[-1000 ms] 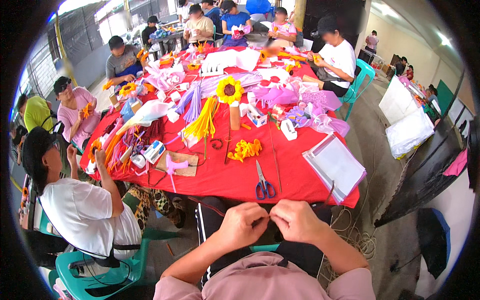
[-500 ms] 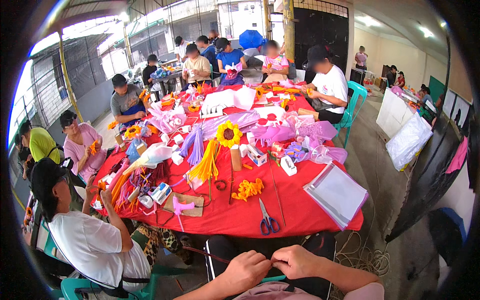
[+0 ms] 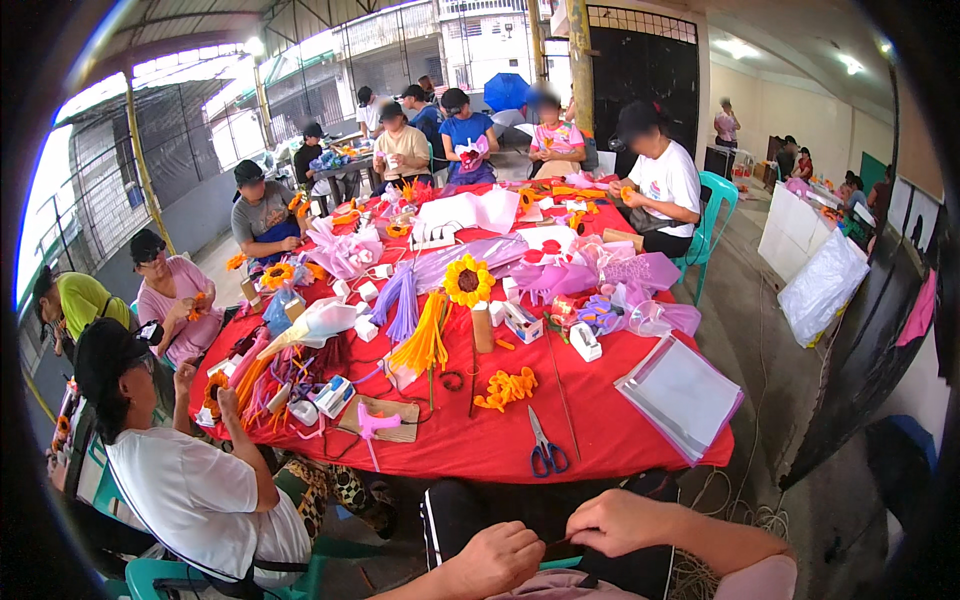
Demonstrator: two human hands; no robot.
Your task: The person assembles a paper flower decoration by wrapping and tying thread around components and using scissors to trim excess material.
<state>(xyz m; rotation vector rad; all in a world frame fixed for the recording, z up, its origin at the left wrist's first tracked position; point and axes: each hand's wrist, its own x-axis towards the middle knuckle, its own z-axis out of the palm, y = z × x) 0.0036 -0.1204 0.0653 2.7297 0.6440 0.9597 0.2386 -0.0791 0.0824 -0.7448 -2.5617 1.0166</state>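
Note:
My left hand (image 3: 495, 560) and my right hand (image 3: 620, 522) are close together at the bottom of the view, over my lap, below the edge of the red table (image 3: 600, 440). Both are pinched on a thin dark stick-like piece (image 3: 560, 541) that runs between them; its kind is too small to tell. Blue-handled scissors (image 3: 545, 447) lie on the table just in front of my hands. An orange cluster of petals (image 3: 507, 387) lies a little beyond the scissors.
The table holds a sunflower (image 3: 468, 280), yellow and purple stem bundles, a pink glue gun (image 3: 375, 425) on cardboard, and clear plastic sheets (image 3: 682, 395) at the right corner. Several seated people work around it; one in white (image 3: 190, 480) sits at my left. White bags (image 3: 820, 280) stand right.
The view has tilted up, so my hands sit lower in the picture and more of the far room shows. My hands stay together on the thin piece.

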